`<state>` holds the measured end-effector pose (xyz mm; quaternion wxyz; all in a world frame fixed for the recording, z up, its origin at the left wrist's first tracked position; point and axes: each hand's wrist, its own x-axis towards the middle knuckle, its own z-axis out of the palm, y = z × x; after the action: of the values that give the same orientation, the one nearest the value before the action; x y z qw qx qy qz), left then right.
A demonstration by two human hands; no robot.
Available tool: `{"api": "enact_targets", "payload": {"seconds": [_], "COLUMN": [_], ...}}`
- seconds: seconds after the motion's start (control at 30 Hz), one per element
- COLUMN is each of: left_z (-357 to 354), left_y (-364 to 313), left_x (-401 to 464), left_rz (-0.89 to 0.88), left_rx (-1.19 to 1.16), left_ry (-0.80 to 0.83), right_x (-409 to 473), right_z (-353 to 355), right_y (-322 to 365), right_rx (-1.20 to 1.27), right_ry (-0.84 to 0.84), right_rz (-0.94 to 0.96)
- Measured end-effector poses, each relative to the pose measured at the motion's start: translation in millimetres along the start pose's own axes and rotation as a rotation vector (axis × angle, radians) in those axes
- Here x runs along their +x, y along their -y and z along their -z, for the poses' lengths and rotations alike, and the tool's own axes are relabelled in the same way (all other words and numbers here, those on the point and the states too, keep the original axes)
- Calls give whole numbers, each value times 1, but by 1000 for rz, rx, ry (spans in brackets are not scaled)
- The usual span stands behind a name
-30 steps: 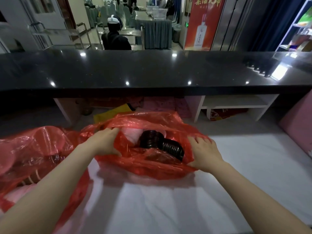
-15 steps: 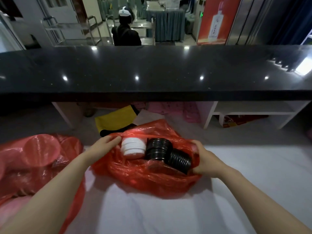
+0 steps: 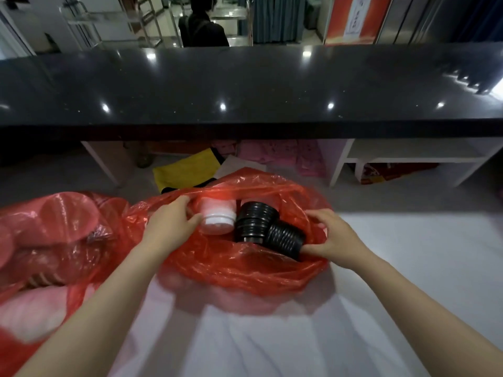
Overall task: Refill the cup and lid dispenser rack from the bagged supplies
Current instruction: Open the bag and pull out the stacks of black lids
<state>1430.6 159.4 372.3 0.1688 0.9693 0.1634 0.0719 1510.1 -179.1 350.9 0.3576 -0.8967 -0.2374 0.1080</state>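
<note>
While I lean over the white cloth-covered worktop [image 3: 408, 268], a crumpled translucent red plastic bag [image 3: 54, 240] lies at my far left, with round shapes showing dimly through its film; what they are I cannot tell. Just beside it sits a second red plastic bag [image 3: 231, 262], its mouth pulled wide toward me. My left hand [image 3: 170, 223] grasps the left edge of that mouth, fingers curled over the film and thumb pointing in at the contents. Next to my thumb, inside the bag, lies a stack of white round plastic lids [image 3: 217, 219], tipped on its side with its flat face toward me. To the right of it, touching it or nearly so, stands a stack of black ridged plastic lids [image 3: 254, 221], roughly upright. Leaning against that one is a second black stack of lids [image 3: 284, 238], lying tilted. My right hand [image 3: 330, 238] holds the right edge of the bag's mouth, fingers bent down over the film, thumb close to the end of the tilted black stack; whether it touches the lids I cannot tell. Beyond the bags runs a long glossy black counter [image 3: 245, 85], with a yellow folded cloth [image 3: 187, 170] on the floor beneath it and white shelving [image 3: 408, 156] further right.
</note>
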Motion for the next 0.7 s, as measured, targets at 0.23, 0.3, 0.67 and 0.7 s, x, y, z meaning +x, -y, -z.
{"api": "enact_targets", "payload": {"seconds": [0.23,0.3,0.67,0.7], "left_z": [9,14,59,59], "left_y": [-19,-21,-63,-70], "left_x": [-25,-33,-74,-78], "left_rz": [-32,-66,-263,-280], "left_rx": [14,44,62,129], "left_ry": [-66,-15,76,13], "right_x": [-11,-9,-27,-30], "right_z": [-3,-9,-3,-1], "right_y": [38,39,27,26], "right_rx": [-892,-934,-655,-601], "right_ry": [6,147,56,29], "right_rz": [495,488,451,441]}}
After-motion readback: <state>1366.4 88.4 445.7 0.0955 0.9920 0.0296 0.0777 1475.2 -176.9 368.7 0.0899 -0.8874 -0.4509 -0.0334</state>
